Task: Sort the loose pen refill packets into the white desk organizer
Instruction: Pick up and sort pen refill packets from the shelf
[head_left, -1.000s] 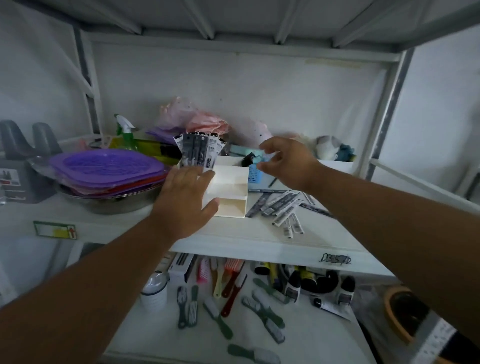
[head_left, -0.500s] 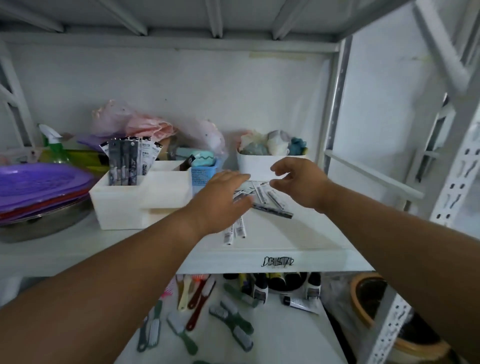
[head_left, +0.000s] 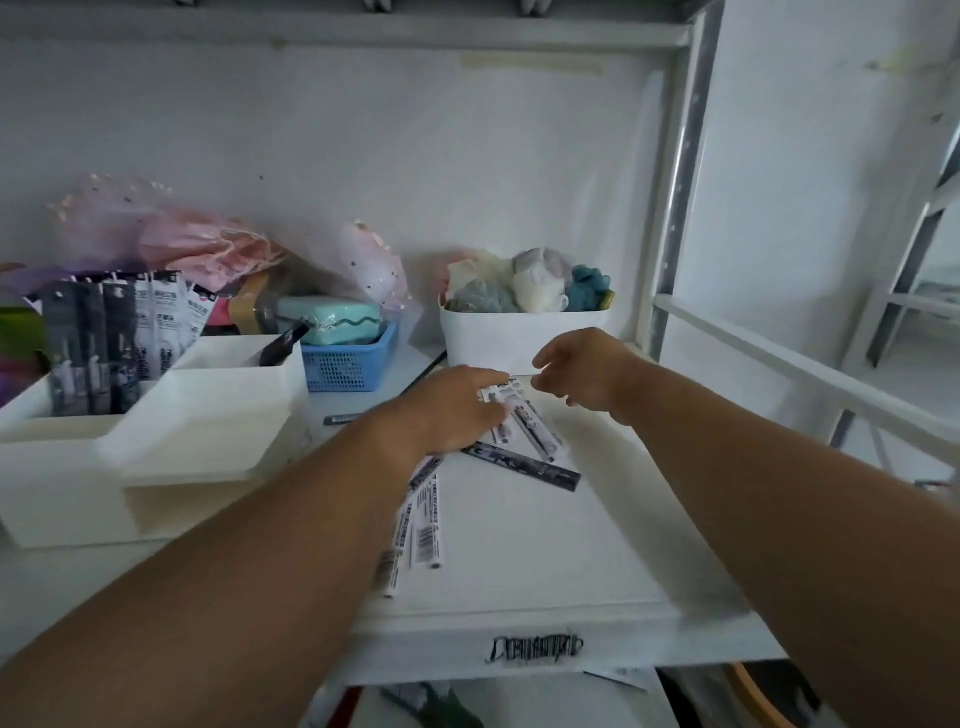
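fingers: left hand (head_left: 457, 410) flat, fingers straight, pressing on loose pen refill packets (head_left: 524, 426) on white shelf (head_left: 597, 545). right hand (head_left: 582, 371) just beside, fingers loosely curled, holding nothing. more packets under left forearm. white desk organizer (head_left: 156, 441) at left w/ refill packets upright (head_left: 119, 332) in rear compartment.

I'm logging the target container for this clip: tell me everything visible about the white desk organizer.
The white desk organizer stands on the left of the shelf, upright, in what looks like matte white plastic. It has open-topped compartments at stepped heights. The rear left one holds a row of upright refill packets; a dark item leans in the rear right one; the front tray looks empty. A blue basket sits close behind its right corner. Neither hand touches it. Its edges are slightly blurred.
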